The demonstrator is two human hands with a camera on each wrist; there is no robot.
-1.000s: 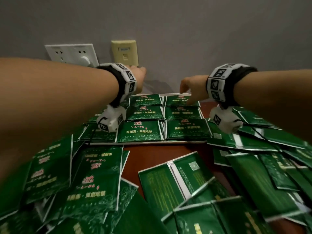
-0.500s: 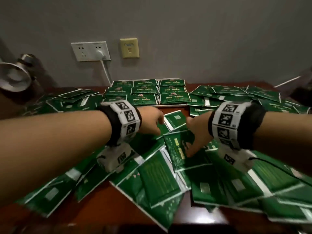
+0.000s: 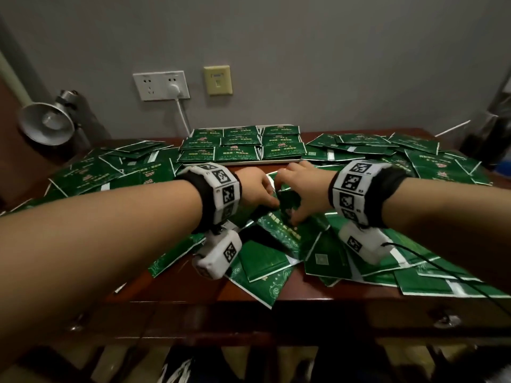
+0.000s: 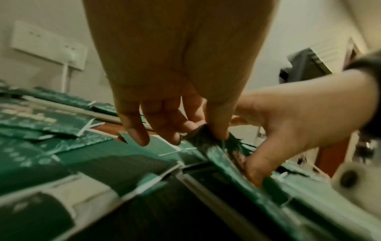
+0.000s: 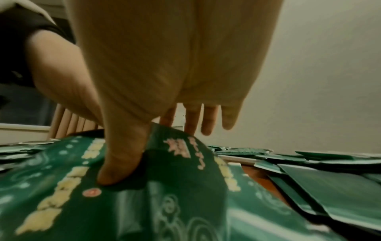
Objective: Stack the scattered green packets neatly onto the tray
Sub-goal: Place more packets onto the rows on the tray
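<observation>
One green packet (image 3: 289, 201) stands bent up from the loose pile in the middle of the table. My left hand (image 3: 269, 201) pinches its edge (image 4: 206, 138) between thumb and fingers. My right hand (image 3: 297, 200) grips the same packet (image 5: 181, 171), thumb (image 5: 115, 163) pressed on its printed face and fingers behind it. In the left wrist view my right hand (image 4: 288, 127) comes in from the right. The white tray (image 3: 240, 162) lies at the back by the wall, covered by three rows of stacked green packets (image 3: 239, 153).
Loose green packets are heaped to the left (image 3: 105, 172), to the right (image 3: 431, 158) and near the table's front edge (image 3: 276, 258). A metal lamp (image 3: 47, 123) stands at the back left. A plugged wall socket (image 3: 161, 85) is above the tray.
Both hands have drawn back from the tray at the wall to the near pile. They have come together and taken hold of one packet, which is now bent upward.
</observation>
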